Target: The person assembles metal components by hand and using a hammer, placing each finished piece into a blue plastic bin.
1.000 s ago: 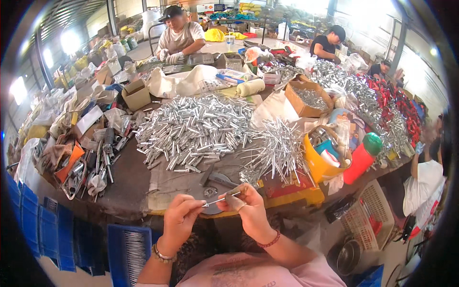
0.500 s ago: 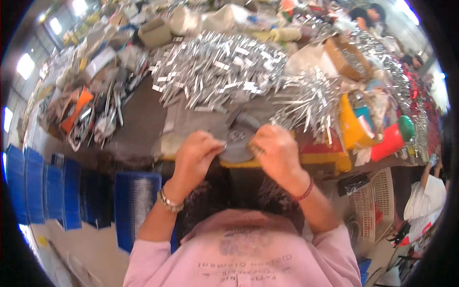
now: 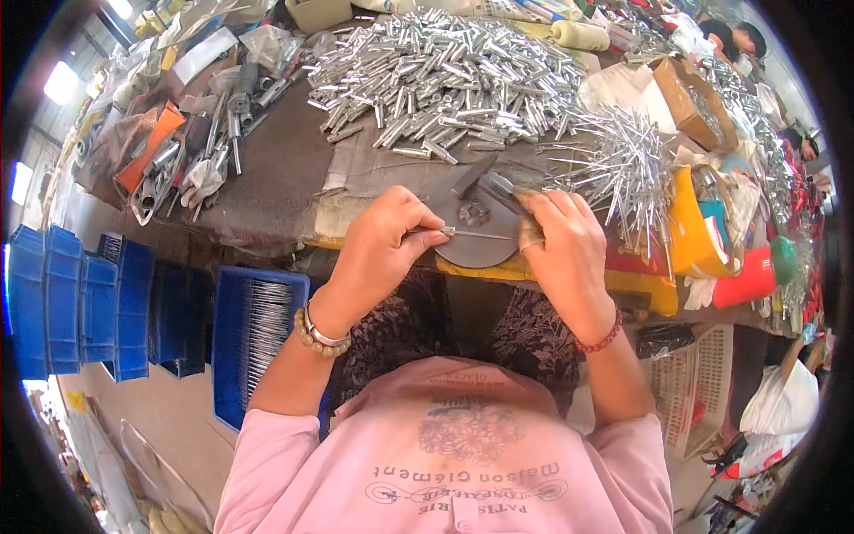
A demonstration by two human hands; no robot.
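1. Thin metal pin (image 3: 476, 235): it lies level between both hands, right over the near edge of the tabletop (image 3: 285, 178), above a round grey metal disc (image 3: 478, 238).
2. Left hand (image 3: 384, 245) has its fingers pinched shut on the left end of the pin, thumb against fingertips. Beaded bracelet (image 3: 320, 331) on that wrist.
3. Right hand (image 3: 563, 247) is curled closed around the other end, with a dark flat tool (image 3: 500, 187) sticking out past the knuckles. Can't really tell how the pin meets the tool, the fingers cover it. Red cord bracelet (image 3: 598, 342) on this wrist.
4. Behind the hands, mid-tabletop, a huge heap of short silver tubes (image 3: 445, 76). Towards the right edge, a spiky bundle of long pins (image 3: 623, 169).
5. Packaging-wise: a brown cardboard box (image 3: 689, 98) at the far right, a yellow bag (image 3: 689, 227) just beside the bundle, then a red container (image 3: 745, 278) with a green cap (image 3: 785, 258) at the right edge.
6. Orange flat case (image 3: 149, 147) with loose tools at the left edge.
7. Below the near edge, blue plastic crates (image 3: 67, 303) stacked on the floor, one blue tray (image 3: 249, 329) full of thin rods beside the person's knee. White basket (image 3: 689, 383) on the other side.
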